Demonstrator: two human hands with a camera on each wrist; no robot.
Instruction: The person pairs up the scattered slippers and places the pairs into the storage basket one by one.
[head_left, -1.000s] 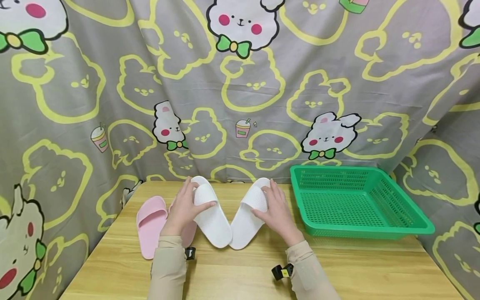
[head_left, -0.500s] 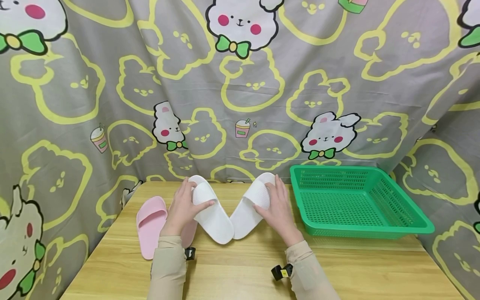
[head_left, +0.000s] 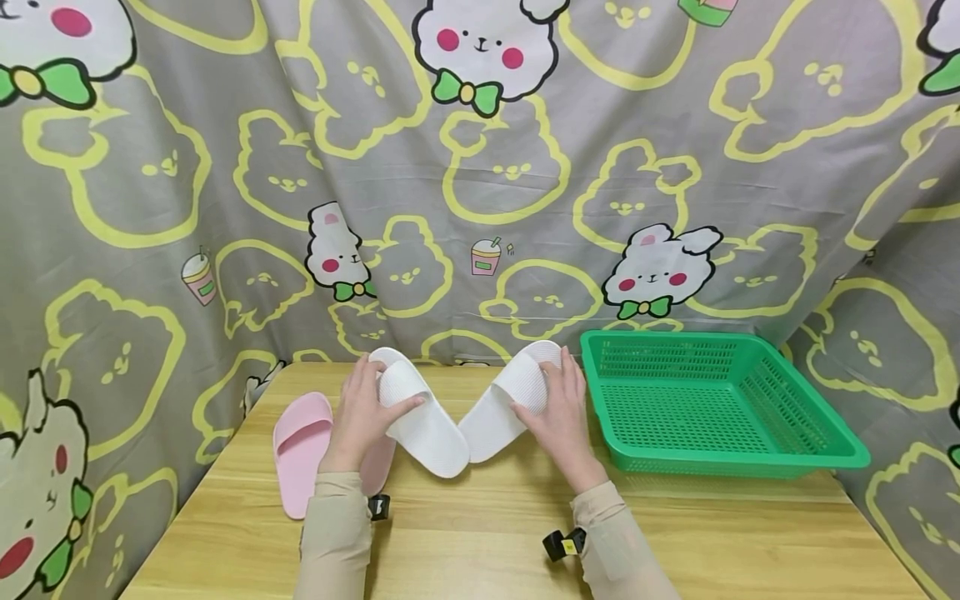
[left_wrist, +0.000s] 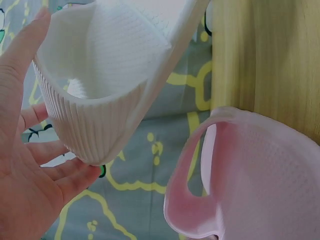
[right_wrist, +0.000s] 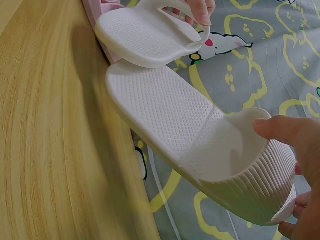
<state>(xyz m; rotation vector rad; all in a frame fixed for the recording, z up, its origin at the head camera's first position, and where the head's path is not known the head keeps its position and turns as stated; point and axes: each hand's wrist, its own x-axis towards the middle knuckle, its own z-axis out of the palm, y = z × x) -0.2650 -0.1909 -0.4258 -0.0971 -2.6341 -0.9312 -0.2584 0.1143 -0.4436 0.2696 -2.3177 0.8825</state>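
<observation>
My left hand (head_left: 363, 417) grips one white slide slipper (head_left: 431, 437) by its ribbed strap, thumb on the near side and fingers round the far side. A second white slipper (head_left: 495, 425) is held at its strap by my right hand (head_left: 558, 421), thumb at the strap's opening. The two form a V, toes apart, heels meeting at the middle. In the right wrist view the left slipper's heel (right_wrist: 142, 37) overlaps the right slipper's heel (right_wrist: 140, 92). Both look raised off the table. Beside my left hand lies a pink slipper (head_left: 378, 467), partly hidden by it.
Another pink slipper (head_left: 296, 467) lies further left on the wooden table (head_left: 465, 542). A green perforated basket (head_left: 720, 467) stands at the right, close to my right hand. Behind the table hangs a patterned grey curtain (head_left: 540, 242).
Both white slippers have moved up and away from me, their toes spreading further apart. Each hand has shifted slightly outward with its slipper. Pink slippers and basket stay put.
</observation>
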